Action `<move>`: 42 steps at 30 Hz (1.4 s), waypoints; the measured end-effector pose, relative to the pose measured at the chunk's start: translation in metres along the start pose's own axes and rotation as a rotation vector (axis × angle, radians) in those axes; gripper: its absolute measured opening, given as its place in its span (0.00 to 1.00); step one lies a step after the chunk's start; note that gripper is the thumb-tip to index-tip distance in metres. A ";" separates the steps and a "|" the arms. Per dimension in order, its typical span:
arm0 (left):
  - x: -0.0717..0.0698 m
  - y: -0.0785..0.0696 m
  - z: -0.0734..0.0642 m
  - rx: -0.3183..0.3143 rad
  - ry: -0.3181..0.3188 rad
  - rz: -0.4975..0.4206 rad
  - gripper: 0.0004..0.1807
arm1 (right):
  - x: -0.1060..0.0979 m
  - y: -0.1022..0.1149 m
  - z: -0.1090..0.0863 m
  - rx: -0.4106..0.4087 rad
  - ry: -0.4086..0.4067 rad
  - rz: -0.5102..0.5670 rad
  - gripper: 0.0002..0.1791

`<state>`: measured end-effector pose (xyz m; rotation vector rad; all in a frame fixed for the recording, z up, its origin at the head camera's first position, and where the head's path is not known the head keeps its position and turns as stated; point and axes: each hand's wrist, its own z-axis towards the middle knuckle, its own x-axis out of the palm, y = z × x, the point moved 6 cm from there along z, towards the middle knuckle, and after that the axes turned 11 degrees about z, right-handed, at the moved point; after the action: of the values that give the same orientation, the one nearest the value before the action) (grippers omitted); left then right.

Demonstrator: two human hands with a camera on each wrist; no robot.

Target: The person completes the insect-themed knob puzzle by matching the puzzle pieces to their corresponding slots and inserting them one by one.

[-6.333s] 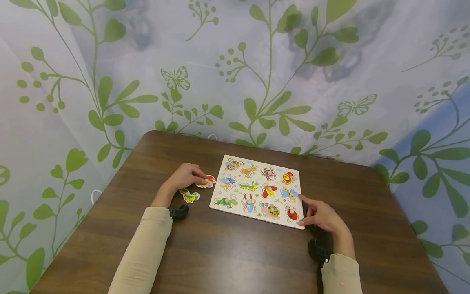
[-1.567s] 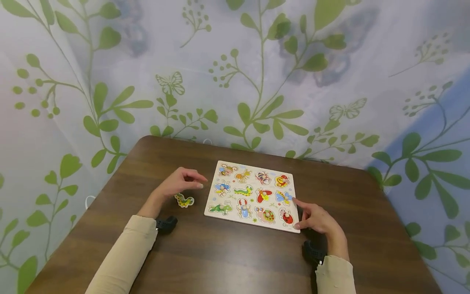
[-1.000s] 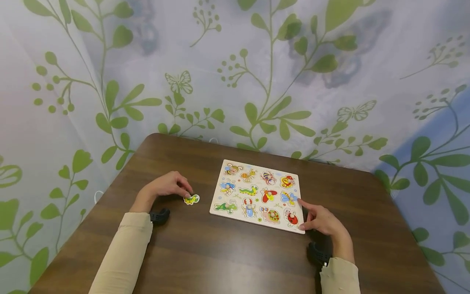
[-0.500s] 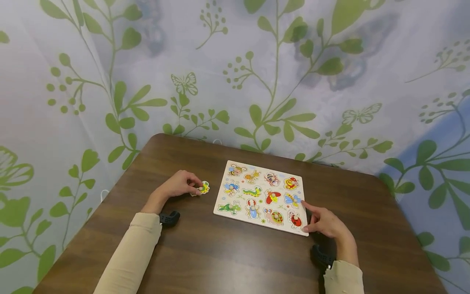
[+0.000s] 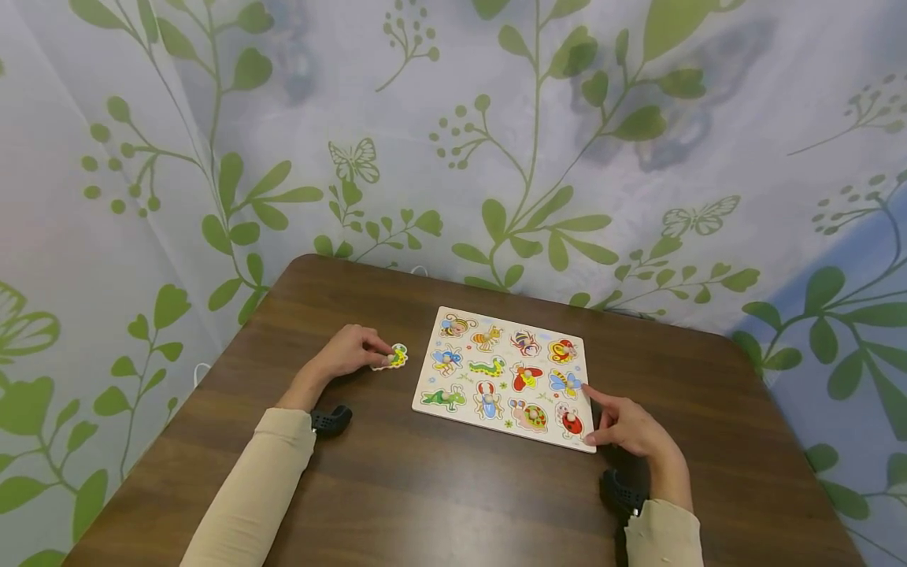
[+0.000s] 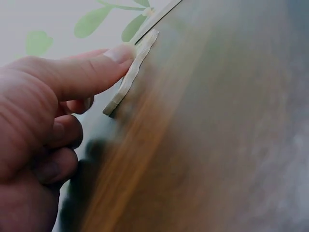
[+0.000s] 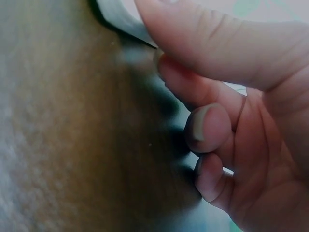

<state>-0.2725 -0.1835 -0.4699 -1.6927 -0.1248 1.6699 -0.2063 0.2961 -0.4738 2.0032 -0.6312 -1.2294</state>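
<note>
My left hand (image 5: 349, 351) pinches a green and yellow caterpillar puzzle piece (image 5: 400, 357), just left of the puzzle board. In the left wrist view the caterpillar piece (image 6: 126, 83) appears edge-on and tilted, with the thumb pressed to it. The wooden puzzle board (image 5: 464, 415) lies flat and carries several colourful insect pictures, many with knobs. A caterpillar shape (image 5: 487, 367) sits near its middle. At the board's right edge rests my right hand (image 5: 633, 428), index finger and thumb spread along it. In the right wrist view the thumb (image 7: 207, 36) reaches the board's corner (image 7: 126, 21); other fingers curl loosely.
Everything lies on a dark brown wooden table (image 5: 453, 504). A pale curtain (image 5: 453, 220) with green leaves and butterflies hangs behind it. Black wrist-worn devices (image 5: 331, 420) sit on both wrists.
The left hand first held a reddish piece, which is gone from the tabletop. It then took the caterpillar piece and carried it up and right. The right hand stays at the board.
</note>
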 end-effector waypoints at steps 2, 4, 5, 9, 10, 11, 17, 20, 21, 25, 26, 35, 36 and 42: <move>0.000 0.001 0.000 -0.026 -0.018 -0.047 0.07 | 0.000 -0.001 0.000 0.004 -0.001 0.000 0.54; 0.001 0.003 0.000 -0.054 -0.033 -0.091 0.07 | 0.001 -0.002 -0.001 0.006 -0.001 -0.004 0.54; 0.001 0.004 0.000 -0.069 -0.039 -0.111 0.07 | 0.001 -0.002 -0.001 0.007 -0.002 -0.007 0.53; 0.001 0.008 -0.001 -0.107 -0.062 -0.156 0.07 | 0.001 -0.001 -0.001 0.000 -0.010 -0.012 0.53; 0.001 0.008 -0.001 -0.107 -0.066 -0.162 0.08 | 0.001 -0.001 -0.001 -0.001 -0.011 -0.012 0.53; 0.001 0.008 -0.001 -0.109 -0.069 -0.169 0.08 | 0.001 0.000 -0.001 -0.002 -0.013 -0.012 0.53; -0.003 -0.006 0.008 -0.079 -0.077 -0.154 0.08 | -0.001 -0.001 -0.001 0.002 -0.018 -0.009 0.53; -0.003 -0.024 0.017 -0.051 -0.080 -0.139 0.07 | -0.001 -0.002 0.000 0.001 -0.023 -0.004 0.53; -0.002 -0.031 0.021 -0.044 -0.077 -0.136 0.07 | -0.001 -0.002 0.000 0.001 -0.024 -0.003 0.53; 0.006 -0.058 0.034 -0.016 -0.049 -0.132 0.07 | 0.001 -0.003 0.000 -0.005 -0.020 -0.001 0.53; 0.009 -0.064 0.037 -0.010 -0.043 -0.134 0.07 | 0.001 -0.004 0.000 -0.005 -0.019 0.002 0.53; 0.034 -0.104 0.063 0.069 -0.036 -0.154 0.05 | 0.004 -0.006 0.000 0.004 -0.032 -0.003 0.53; 0.036 -0.108 0.066 0.070 -0.031 -0.149 0.05 | 0.004 -0.005 0.000 0.000 -0.034 -0.003 0.53; 0.054 -0.119 0.079 0.033 -0.010 -0.088 0.04 | 0.002 -0.004 0.001 0.005 -0.041 -0.009 0.53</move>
<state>-0.2854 -0.0350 -0.4389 -1.6315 -0.1727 1.6075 -0.2055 0.2970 -0.4787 1.9912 -0.6463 -1.2778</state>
